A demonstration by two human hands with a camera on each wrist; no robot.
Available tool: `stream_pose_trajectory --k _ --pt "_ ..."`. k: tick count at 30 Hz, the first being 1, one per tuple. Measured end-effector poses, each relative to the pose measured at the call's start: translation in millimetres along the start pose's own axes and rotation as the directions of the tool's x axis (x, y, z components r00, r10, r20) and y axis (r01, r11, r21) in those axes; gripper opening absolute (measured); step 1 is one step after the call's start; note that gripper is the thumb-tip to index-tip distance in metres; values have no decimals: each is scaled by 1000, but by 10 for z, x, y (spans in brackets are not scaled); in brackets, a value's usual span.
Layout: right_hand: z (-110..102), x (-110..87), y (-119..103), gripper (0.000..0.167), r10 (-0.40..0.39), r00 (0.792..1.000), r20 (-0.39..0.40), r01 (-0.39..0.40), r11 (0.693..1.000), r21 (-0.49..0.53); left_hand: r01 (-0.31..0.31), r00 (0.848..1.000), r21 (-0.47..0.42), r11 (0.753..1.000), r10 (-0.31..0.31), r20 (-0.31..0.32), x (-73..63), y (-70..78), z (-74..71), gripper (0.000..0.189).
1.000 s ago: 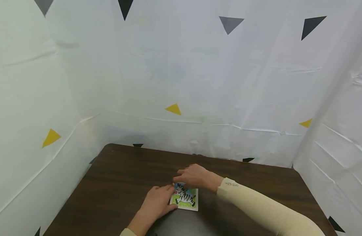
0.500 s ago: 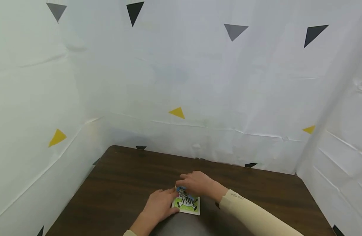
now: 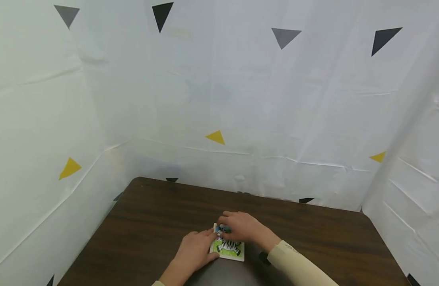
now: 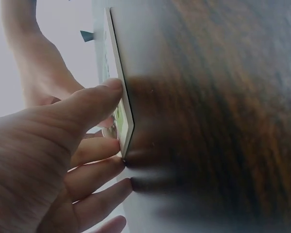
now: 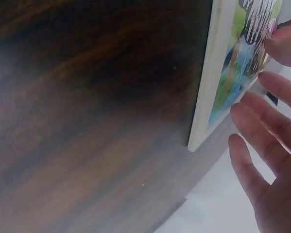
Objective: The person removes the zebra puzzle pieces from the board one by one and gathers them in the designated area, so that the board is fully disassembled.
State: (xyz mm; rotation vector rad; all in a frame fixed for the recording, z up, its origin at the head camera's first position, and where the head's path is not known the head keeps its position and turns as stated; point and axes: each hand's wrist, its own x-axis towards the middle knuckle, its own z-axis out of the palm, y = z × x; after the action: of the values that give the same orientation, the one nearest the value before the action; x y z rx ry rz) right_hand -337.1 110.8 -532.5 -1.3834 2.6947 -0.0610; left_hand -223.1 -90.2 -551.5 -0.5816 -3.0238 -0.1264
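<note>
A small square zebra puzzle board (image 3: 228,251), with a pale rim and a green and blue picture, lies flat on the brown table. My left hand (image 3: 194,250) rests at its left near corner. In the left wrist view the left thumb (image 4: 99,97) presses on the board's edge and the other fingers reach along the side and table. My right hand (image 3: 241,226) is over the board's far part, its thumb and index finger at a small puzzle piece (image 3: 216,228) by the zebra's head. The right fingers partly hide this piece.
The dark wood-grain table (image 3: 151,222) extends on both sides of the board. Behind it and at both sides hangs a white sheet (image 3: 241,99) printed with black, grey and yellow triangles. A dark round object (image 3: 264,258) shows beneath the right wrist.
The right hand's fingers have shifted at the board's far left, and the zebra's head area now looks tilted and more covered. The left hand stays at the corner. The head view has shifted slightly.
</note>
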Motion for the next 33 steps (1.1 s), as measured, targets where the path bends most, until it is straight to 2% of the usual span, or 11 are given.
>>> stream_pose_trajectory --k 4,10,18,25,33 --pt "-13 -27 5 21 17 1000 -19 -15 998 68 2 1000 2 1000 -2 -23 0 0 -11 64" --pt "14 -55 28 18 25 997 -78 -16 994 112 6 999 11 1000 -6 -36 5 -8 -34 62" --pt "53 -126 39 18 91 984 -154 -63 982 180 6 999 -4 1000 -6 -43 -30 12 -54 59" --pt "-45 -229 39 10 215 941 -261 -152 958 243 15 997 -21 1000 -17 -77 13 -6 -10 58" --pt "-67 -477 87 8 362 877 -317 -257 909 328 15 992 10 1000 -13 -128 27 -48 55 67"
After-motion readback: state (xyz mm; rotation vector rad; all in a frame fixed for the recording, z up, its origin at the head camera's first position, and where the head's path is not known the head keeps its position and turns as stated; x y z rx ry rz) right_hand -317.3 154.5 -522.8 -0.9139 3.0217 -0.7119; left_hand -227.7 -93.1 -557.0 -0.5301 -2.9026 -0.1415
